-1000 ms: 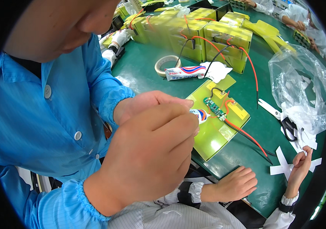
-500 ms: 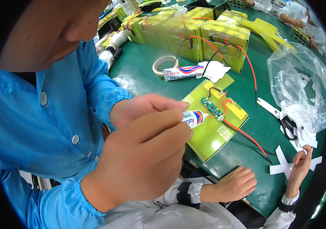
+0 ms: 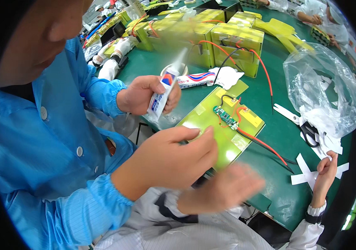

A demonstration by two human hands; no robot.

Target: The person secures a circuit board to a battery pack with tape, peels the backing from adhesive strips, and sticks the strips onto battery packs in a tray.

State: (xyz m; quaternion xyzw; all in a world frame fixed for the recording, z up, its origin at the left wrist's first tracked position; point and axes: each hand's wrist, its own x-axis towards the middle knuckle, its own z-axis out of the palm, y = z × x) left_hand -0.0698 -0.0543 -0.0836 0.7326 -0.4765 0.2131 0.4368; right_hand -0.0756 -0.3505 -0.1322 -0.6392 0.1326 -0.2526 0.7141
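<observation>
My left hand (image 3: 226,188) is raised off the table edge beside the co-worker's hand, its fingers stretched out, blurred and empty. At the right, my right hand (image 3: 326,170) rests over crossed white strips (image 3: 304,171), fingers loosely bent and apart, with nothing visible in them. A yellow-green wrapped battery pack (image 3: 203,121) lies ahead, a small green circuit board (image 3: 224,116) with red and black wires on top. A co-worker in blue holds a white glue tube (image 3: 164,92) upright in one hand; their other hand (image 3: 173,154) hovers over the pack's near side, fingers bent.
Scissors with black handles (image 3: 310,134) lie by a clear plastic bag (image 3: 326,83) and white scraps at the right. Another glue tube (image 3: 195,80) and a tape roll (image 3: 166,71) lie beyond the pack. Several wrapped packs (image 3: 237,49) stand behind. Other people work at the far side.
My left hand has lifted from the table edge and moved left. The co-worker's glue tube has swung up and away from the circuit board, now in one hand. My right hand stays near the strips.
</observation>
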